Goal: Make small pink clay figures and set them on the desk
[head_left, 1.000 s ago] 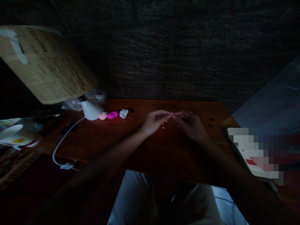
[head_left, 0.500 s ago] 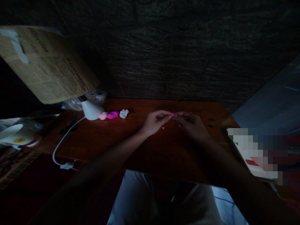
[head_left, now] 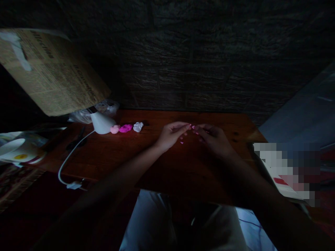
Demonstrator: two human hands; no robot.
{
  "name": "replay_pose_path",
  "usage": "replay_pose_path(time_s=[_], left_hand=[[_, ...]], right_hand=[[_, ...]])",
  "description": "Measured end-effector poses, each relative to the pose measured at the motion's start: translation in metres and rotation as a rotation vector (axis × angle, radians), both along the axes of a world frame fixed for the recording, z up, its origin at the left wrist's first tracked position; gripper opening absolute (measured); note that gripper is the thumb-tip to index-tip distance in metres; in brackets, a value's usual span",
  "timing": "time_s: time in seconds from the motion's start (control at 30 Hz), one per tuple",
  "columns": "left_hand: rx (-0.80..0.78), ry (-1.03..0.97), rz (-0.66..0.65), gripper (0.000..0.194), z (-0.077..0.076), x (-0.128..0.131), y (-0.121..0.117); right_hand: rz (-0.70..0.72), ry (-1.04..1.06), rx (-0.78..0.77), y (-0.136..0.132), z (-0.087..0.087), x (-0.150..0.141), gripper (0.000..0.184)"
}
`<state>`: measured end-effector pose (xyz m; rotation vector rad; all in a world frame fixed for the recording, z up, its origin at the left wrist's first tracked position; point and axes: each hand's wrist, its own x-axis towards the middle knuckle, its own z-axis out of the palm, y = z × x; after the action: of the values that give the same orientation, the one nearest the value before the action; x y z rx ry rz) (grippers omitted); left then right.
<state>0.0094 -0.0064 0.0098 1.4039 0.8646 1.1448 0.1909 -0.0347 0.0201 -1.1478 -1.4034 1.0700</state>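
Note:
My left hand (head_left: 170, 136) is closed in a pinch, thumb against forefinger, with a speck of pink at its tips. Facing it, my right hand (head_left: 215, 138) pinches a small piece of pink modelling clay (head_left: 193, 127). The fingertips almost meet above the wooden table; the dim light blurs the clay's exact shape. A small pink scrap (head_left: 181, 142) lies below the left fingers. Further left sit a light pink clay lump (head_left: 115, 129), a magenta clay lump (head_left: 126, 128) and a white clay lump (head_left: 138, 127) in a row.
A lamp with a newspaper-print shade (head_left: 65, 76) stands on a white base (head_left: 101, 123) at the left. Its white cable (head_left: 62, 162) hangs over the table edge (head_left: 86, 176). Dark scissors (head_left: 77, 141) lie nearby. A white cup (head_left: 15, 151) is at far left. A stone wall (head_left: 183, 62) rises behind.
My left fingertips have drawn slightly away from the right ones, opening a narrow gap with pink clay showing. The lumps and the lamp stay put.

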Motion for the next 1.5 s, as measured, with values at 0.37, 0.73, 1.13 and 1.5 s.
replay_pose_path(time_s=[0.37,0.73,1.13,1.5], left_hand=[[-0.063,-0.005,-0.031,0.039,0.001,0.002,-0.003],[-0.081,0.000,-0.057,0.040,0.001,0.003,-0.005],[-0.117,-0.006,-0.072,0.038,0.003,0.002,-0.003],[-0.102,-0.040,-0.009,0.035,0.002,-0.001,0.002]], right_hand=[[-0.025,0.117,-0.069,-0.001,0.000,-0.001,0.042],[-0.042,0.138,-0.057,-0.001,-0.003,-0.002,0.041],[0.000,-0.161,0.180,-0.003,0.001,0.004,0.033],[-0.041,-0.284,0.216,0.001,-0.007,0.007,0.031]])
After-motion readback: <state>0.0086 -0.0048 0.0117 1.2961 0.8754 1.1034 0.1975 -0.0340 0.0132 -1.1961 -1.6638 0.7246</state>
